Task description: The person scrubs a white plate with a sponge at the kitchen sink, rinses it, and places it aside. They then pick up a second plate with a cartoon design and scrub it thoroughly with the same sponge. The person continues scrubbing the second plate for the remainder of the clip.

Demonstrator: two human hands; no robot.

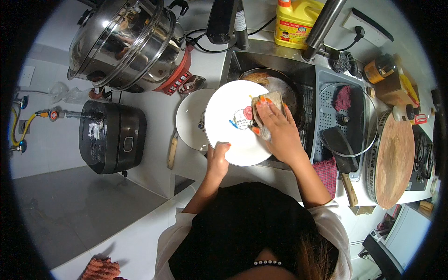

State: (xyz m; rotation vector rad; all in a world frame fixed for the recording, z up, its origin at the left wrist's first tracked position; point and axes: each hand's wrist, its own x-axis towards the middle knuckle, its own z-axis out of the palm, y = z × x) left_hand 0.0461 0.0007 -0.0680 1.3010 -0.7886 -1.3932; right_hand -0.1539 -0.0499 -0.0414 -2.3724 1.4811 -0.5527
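The white plate (233, 122) is held tilted over the left rim of the sink (261, 58), half above the basin and half above the white worktop (154, 172). The left hand (217, 158) is closed on the plate's lower edge, thumb on the face. The right hand (275, 128) lies flat on the plate's right part, fingers pressing a sponge (266, 105) against it.

Room around the plate is tight. Just left of the plate a second white plate (191, 119) lies on the worktop, partly under the held one. Behind the plate, in the sink, sits a dark pan (280, 86), close to the sponge. Right of the plate a grey drain rack (326, 79) fills the rest of the basin, bearing a glass lid (359, 140) and a cleaver (343, 161). The tap (322, 28) rises behind the sink, with a yellow bottle (296, 21) beside it.

Further left of the plate stand a black rice cooker (112, 135) and a steel steamer pot (126, 42); a wooden-handled knife (172, 150) lies between cooker and plates. Free space is toward the near worktop edge below the plate.
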